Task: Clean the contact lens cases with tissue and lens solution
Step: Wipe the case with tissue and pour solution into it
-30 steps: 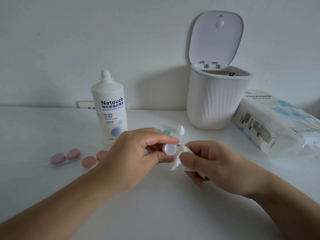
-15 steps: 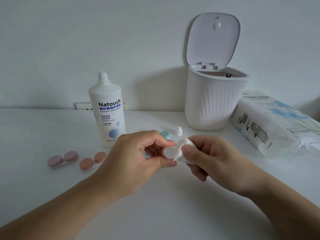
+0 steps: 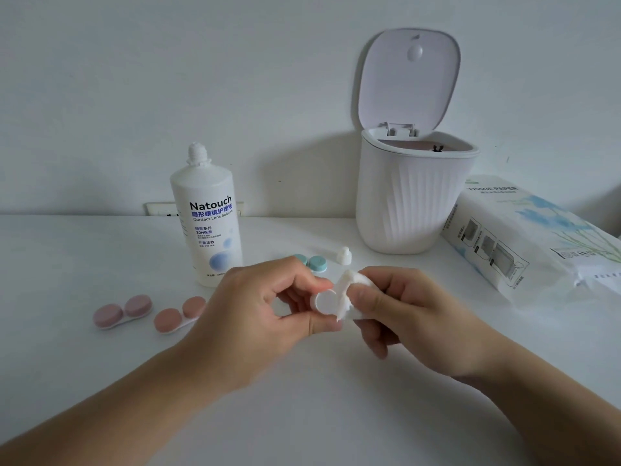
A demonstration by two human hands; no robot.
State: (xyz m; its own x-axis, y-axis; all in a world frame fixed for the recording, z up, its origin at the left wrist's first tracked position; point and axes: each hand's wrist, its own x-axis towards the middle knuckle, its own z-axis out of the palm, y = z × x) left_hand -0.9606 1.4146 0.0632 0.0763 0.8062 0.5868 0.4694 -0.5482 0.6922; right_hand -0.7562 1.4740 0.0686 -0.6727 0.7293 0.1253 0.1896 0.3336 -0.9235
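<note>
Now, centre frame: my left hand (image 3: 258, 311) pinches white lens case (image 3: 325, 301) | right hand (image 3: 400, 307) grips tissue (image 3: 347, 287) touching it | solution bottle (image 3: 208, 223), open bin (image 3: 413, 196) behind | pink cases (image 3: 122, 311) left on bench (image 3: 67, 264).

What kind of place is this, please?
Probably a home table or desk against a wall: a bottle of contact lens solution, a small lidded bin and a pack of tissue paper stand on the white surface.
</note>
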